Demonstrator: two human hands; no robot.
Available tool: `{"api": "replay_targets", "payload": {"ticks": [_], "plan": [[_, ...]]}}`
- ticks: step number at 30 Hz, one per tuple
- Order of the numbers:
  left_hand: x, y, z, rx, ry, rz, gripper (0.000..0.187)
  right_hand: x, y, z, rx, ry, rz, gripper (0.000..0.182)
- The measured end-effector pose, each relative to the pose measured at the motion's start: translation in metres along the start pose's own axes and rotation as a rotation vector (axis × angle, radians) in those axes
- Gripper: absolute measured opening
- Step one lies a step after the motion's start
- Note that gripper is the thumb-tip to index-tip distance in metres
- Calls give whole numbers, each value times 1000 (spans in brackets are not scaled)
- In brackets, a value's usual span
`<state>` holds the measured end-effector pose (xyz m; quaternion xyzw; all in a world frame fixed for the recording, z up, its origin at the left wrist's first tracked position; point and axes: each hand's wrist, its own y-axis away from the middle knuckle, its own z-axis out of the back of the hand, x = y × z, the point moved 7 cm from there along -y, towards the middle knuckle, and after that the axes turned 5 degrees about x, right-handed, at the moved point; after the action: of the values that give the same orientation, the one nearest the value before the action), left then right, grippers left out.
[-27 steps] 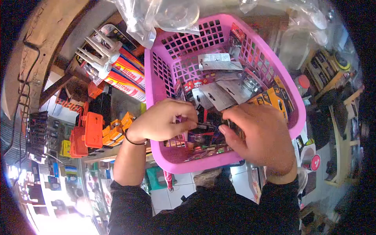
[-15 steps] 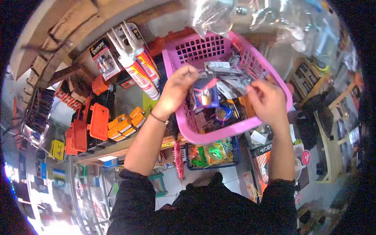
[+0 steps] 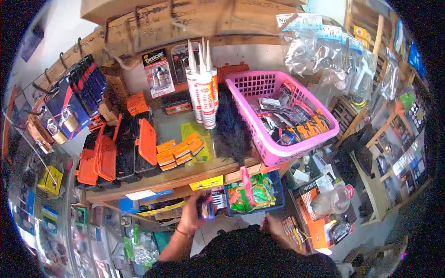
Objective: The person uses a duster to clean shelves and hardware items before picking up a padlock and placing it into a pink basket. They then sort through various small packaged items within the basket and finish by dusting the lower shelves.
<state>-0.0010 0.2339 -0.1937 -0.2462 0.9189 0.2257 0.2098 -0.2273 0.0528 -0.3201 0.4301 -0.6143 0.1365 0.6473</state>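
Observation:
My left hand (image 3: 189, 215) is closed on a small blue-edged package (image 3: 206, 207), low in front of the shelf edge. The package face is dark and blurred. Close to my body, my right hand (image 3: 270, 225) shows only in part, and its fingers are too unclear to read. A blue basket (image 3: 256, 211) of green and orange packets sits between the hands. Above it stands the pink basket (image 3: 296, 151), holding carded items and orange-handled tools (image 3: 311, 127).
White silicone tubes (image 3: 202, 92) stand upright on the shelf (image 3: 176, 178), near small orange boxes (image 3: 178, 153) and open orange cases (image 3: 105, 157). Padlock packs (image 3: 69, 116) hang at the left. Clear bags (image 3: 324, 55) hang upper right. A clear jar (image 3: 331, 201) stands at the right.
Both hands have left the pink basket and come down toward my body, the left one carrying the blue package. The view has shifted, so the basket appears farther away and more shelf shows.

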Motion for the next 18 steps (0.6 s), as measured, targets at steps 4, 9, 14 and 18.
{"api": "replay_targets", "payload": {"ticks": [4, 9, 14, 18], "plan": [[44, 41, 72, 11, 225, 255, 30, 78, -23, -76, 343, -281, -185, 54], [40, 66, 105, -43, 145, 178, 33, 178, -65, -133, 410, -201, -165, 49], [13, 78, 118, -98, 20, 19, 32, 192, -83, -152, 275, -76, -200, 33], [4, 83, 116, -91, 78, 23, 27, 172, -75, -146, 284, -111, -96, 25]]}}
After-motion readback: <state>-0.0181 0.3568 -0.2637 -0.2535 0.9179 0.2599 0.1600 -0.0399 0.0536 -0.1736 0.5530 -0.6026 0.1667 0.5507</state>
